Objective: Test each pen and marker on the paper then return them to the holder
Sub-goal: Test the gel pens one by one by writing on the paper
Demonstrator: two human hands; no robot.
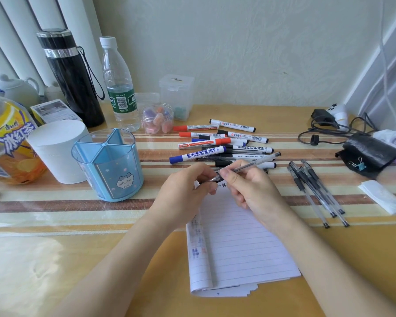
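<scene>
**Head view: both hands on one gel pen above the pad**

Head view. The right hand (249, 191) pinches a clear-barrelled gel pen (254, 164) between thumb and forefinger near its front. The other fingers are curled loosely underneath. The barrel slants up towards 2 o'clock. The left hand (188, 188) meets it from 9 o'clock, its fingers curled tight around the pen's dark tip end. Whether a cap sits there cannot be told. Both forearms reach in from the lower edge, wrists raised, and the hands are held just over the top edge of a lined white paper pad (238, 243), which lies at 6 o'clock from them on the yellow desk (55, 259).

A blue translucent plastic holder (110, 165) with a cartoon cat stands upright at 9 o'clock from the hands, its compartments showing no pens. At 12 o'clock lies a loose heap of red, blue and black whiteboard markers (222, 143), all capped. At 3 o'clock four clear gel pens (316, 191) lie side by side, touching.
</scene>
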